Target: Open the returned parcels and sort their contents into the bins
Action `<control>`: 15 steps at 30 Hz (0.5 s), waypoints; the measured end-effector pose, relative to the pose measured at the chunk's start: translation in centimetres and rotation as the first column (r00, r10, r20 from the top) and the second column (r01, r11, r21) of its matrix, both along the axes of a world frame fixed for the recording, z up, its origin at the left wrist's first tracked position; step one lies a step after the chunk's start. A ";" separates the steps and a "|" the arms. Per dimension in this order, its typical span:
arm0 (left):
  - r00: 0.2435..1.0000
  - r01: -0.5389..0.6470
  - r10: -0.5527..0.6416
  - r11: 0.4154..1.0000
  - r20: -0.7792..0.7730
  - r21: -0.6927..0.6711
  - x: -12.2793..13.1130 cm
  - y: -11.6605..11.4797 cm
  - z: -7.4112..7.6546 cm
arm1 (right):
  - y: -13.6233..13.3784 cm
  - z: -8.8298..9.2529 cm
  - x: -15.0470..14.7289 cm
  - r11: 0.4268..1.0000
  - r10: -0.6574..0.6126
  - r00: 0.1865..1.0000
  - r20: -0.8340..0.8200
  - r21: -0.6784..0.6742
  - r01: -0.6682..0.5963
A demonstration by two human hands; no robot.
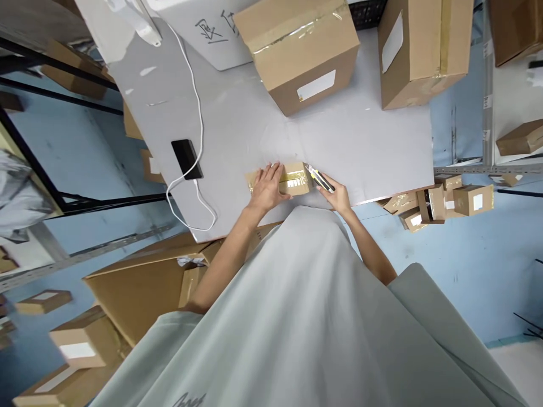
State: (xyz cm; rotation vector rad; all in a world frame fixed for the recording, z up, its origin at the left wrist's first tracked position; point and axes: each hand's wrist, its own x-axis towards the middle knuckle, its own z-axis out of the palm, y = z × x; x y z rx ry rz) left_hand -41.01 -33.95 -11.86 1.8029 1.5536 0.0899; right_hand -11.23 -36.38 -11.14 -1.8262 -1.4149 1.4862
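A small cardboard box (pixel 294 170) with shiny tape and a white label lies near the front edge of the table. Across its left part lies my left hand (pixel 267 187), fingers over the top and thumb along the near side, holding it down. My right hand (pixel 337 196) is closed around a utility knife (pixel 321 179) with a black and yellow handle. The knife's tip points up and left, close to the box's right end; whether blade and cardboard touch, I cannot tell.
A phone (pixel 185 158) with a white cable (pixel 199 107) lies at left on the grey table (pixel 237 124). Larger taped boxes (pixel 314 56) (pixel 424 51) and a white container (pixel 212 34) stand at the back. A big open carton (pixel 139 282) is at lower left; small boxes (pixel 473 200) lie beyond the right edge.
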 end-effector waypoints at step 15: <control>1.000 -0.016 0.016 1.000 0.020 -0.012 -0.4 -0.2 0.0 | -0.6 -1.3 -0.5 0.999 0.014 1.000 0.019 0.050 -0.015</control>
